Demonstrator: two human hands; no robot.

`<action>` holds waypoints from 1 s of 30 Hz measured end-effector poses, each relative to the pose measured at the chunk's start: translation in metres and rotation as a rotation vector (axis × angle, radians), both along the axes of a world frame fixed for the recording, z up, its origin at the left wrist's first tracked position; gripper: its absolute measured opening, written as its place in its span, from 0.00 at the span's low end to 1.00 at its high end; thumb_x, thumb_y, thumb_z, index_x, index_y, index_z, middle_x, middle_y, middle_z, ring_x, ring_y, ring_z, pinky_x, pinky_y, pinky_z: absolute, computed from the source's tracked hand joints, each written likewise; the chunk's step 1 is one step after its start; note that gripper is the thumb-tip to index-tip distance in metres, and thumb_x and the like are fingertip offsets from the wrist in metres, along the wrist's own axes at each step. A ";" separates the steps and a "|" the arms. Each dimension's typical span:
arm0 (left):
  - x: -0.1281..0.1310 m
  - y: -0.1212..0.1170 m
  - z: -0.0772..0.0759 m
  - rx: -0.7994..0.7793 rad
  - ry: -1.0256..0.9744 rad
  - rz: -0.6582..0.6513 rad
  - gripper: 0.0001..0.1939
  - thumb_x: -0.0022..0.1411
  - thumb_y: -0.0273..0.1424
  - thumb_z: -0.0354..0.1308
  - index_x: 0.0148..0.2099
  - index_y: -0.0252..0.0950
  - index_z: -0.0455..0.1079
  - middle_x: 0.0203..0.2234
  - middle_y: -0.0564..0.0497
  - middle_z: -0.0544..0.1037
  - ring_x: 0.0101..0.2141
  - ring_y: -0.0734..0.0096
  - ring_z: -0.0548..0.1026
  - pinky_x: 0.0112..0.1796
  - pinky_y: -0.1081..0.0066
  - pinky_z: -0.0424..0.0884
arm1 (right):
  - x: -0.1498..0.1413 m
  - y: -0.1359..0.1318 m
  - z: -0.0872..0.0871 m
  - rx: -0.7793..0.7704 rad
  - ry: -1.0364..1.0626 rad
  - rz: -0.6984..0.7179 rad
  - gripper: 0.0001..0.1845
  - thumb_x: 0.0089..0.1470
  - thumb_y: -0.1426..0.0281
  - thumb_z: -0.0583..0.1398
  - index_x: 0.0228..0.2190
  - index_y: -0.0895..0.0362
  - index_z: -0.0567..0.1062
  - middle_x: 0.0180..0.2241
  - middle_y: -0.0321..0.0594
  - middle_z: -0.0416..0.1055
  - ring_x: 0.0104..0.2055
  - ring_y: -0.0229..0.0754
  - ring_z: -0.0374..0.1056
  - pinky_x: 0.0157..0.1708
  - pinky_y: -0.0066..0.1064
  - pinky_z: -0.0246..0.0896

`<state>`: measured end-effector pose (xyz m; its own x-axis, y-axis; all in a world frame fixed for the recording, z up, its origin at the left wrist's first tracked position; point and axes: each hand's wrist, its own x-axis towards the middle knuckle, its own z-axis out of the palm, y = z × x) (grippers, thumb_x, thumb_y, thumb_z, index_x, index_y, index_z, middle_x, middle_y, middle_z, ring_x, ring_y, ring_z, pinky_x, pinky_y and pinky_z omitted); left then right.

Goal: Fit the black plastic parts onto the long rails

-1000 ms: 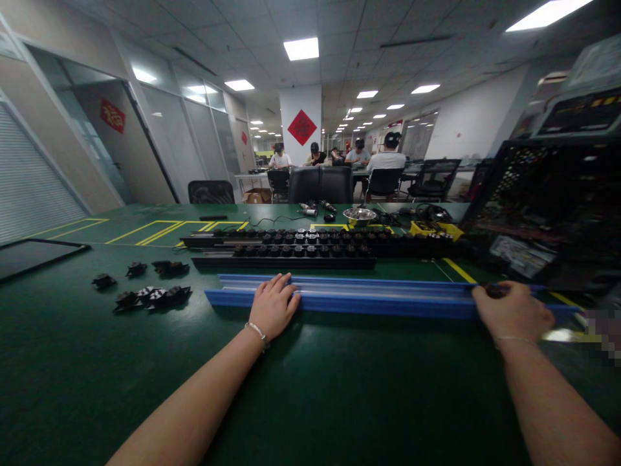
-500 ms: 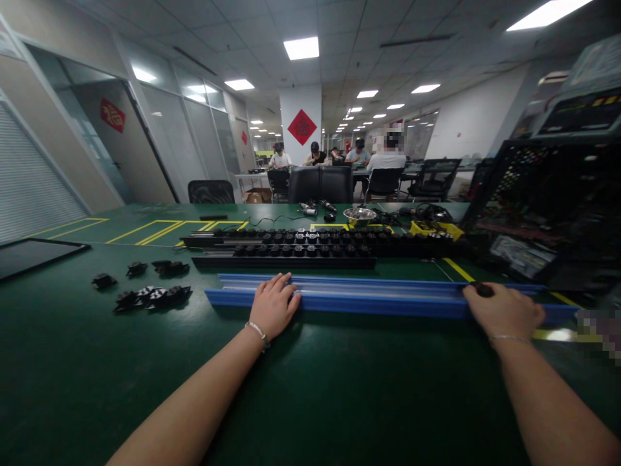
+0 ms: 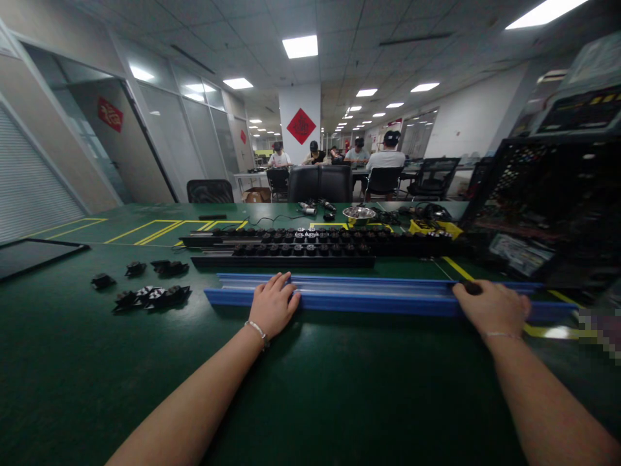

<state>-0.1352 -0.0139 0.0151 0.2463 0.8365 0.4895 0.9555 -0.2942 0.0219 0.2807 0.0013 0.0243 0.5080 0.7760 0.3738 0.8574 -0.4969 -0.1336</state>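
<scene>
Across the green desk, small black chunky pieces lie loose left of the left hand. That hand rests, fingers stretched, on the long blue plastic rail. Past the hands, long black rails already hold round black pieces, left ends bare. The right hand pinches a small dark knob at the blue rail.

Head view, forward (and down).

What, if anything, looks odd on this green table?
Mainly the small black pieces at the left: they lie scattered at uneven angles, unlike the neat rows of round parts behind the blue rail. I see nothing spilled.
</scene>
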 end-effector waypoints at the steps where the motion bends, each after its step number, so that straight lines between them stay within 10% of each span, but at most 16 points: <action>1: 0.000 0.000 0.000 0.000 0.007 0.002 0.17 0.64 0.40 0.43 0.44 0.44 0.72 0.55 0.50 0.68 0.56 0.59 0.63 0.47 0.57 0.64 | -0.001 0.000 0.000 -0.002 -0.001 0.007 0.28 0.51 0.52 0.46 0.36 0.59 0.74 0.38 0.50 0.71 0.43 0.52 0.63 0.44 0.41 0.48; 30: 0.001 0.000 0.002 -0.013 -0.013 0.004 0.16 0.64 0.39 0.44 0.42 0.44 0.73 0.55 0.49 0.68 0.55 0.58 0.64 0.47 0.55 0.64 | -0.044 0.006 -0.002 0.122 -0.154 0.339 0.19 0.48 0.55 0.51 0.27 0.57 0.73 0.29 0.45 0.70 0.37 0.49 0.64 0.44 0.41 0.52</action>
